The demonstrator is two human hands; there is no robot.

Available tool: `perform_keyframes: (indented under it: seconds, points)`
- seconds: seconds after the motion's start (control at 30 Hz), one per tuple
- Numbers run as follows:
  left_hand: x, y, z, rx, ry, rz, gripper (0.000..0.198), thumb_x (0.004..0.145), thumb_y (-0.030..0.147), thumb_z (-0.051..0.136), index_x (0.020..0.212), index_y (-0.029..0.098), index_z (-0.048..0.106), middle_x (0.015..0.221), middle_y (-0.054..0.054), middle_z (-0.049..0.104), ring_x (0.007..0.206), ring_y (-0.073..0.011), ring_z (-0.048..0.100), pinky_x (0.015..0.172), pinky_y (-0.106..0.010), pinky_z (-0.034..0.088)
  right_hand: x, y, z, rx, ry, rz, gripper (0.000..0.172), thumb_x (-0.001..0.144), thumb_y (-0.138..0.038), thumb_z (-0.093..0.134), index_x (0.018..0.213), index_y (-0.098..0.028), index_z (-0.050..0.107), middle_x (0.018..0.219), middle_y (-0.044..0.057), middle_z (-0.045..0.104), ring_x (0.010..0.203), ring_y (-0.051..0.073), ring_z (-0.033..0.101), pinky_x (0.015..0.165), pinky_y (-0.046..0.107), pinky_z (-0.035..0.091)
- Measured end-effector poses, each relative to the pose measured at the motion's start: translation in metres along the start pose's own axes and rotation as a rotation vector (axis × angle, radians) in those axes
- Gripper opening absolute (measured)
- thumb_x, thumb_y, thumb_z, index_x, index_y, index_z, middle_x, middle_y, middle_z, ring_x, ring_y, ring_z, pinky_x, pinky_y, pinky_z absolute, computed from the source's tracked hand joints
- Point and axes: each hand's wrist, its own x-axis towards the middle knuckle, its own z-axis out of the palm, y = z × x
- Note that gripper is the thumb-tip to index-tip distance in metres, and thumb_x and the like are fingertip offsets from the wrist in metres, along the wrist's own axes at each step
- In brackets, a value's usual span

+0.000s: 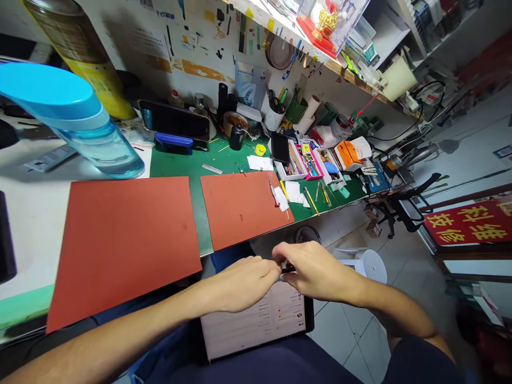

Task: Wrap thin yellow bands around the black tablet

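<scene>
Your right hand pinches a small dark piece, probably light, stiff; grab its edges. Can't tell if your left hand grips.

Right fingers grip small dark object beside left fingers, above lit tablet.

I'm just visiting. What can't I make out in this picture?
- Small dark object between the bare left hand and bare right hand: head view, mostly hidden by fingers.
- Writing on the white, black-edged rectangular screen: head view, too small and blurred.
- Dark straight-sided object: head view, cut off by the left edge.
</scene>
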Motion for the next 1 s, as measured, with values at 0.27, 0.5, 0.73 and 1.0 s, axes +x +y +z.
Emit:
perform_keyframes:
  seconds: [0.27, 0.5, 0.73, 1.0]
  points:
    - [-0.01, -0.024, -0.014, -0.409, 0.06, -0.073, 0.042, 0.105, 0.054, 0.042, 0.118, 0.028, 0.072, 0.12, -0.003, 0.076, 0.107, -0.024, 0.069, 0.092, -0.033, 0.049, -0.024, 0.002, 0.001, 0.281, 0.512, -0.034, 0.043, 0.095, -0.019, 0.068, 0.138, -0.026, 0.063, 0.143, 0.009, 0.065, 0.138, 0.028, 0.057, 0.118, 0.049, 0.044]
    - [-0.048, -0.048, -0.038, -0.78, 0.562, -0.369, 0.045, 0.094, 0.064, 0.061, 0.107, 0.023, 0.075, 0.098, -0.003, 0.076, 0.087, -0.0224, 0.068, 0.071, -0.027, 0.051, -0.012, 0.02, 0.103, 1.282, 1.037, 0.214, 0.038, 0.103, -0.05, 0.056, 0.13, -0.023, 0.065, 0.122, 0.013, 0.076, 0.11, 0.027, 0.072, 0.101, 0.048, 0.054]
    - [-0.049, -0.04, 0.006, -1.227, 0.89, -0.479, 0.041, 0.085, 0.058, 0.076, 0.103, 0.022, 0.072, 0.099, -0.003, 0.077, 0.087, -0.0195, 0.07, 0.072, -0.024, 0.054, 0.036, 0.009, 0.103, 1.624, 0.868, 0.187, 0.038, 0.095, -0.056, 0.069, 0.099, -0.019, 0.077, 0.085, 0.005, 0.075, 0.077, 0.018, 0.069, 0.072, 0.03, 0.057]
    - [-0.069, -0.038, 0.064, -1.43, 1.041, -0.565, 0.05, 0.089, 0.056, 0.075, 0.122, 0.019, 0.074, 0.126, -0.01, 0.077, 0.122, -0.0299, 0.068, 0.102, -0.038, 0.056, 0.025, 0.013, 0.139, 1.622, 0.735, 0.281, 0.036, 0.093, -0.051, 0.074, 0.103, -0.018, 0.081, 0.1, 0.008, 0.081, 0.096, 0.026, 0.074, 0.082, 0.036, 0.059]
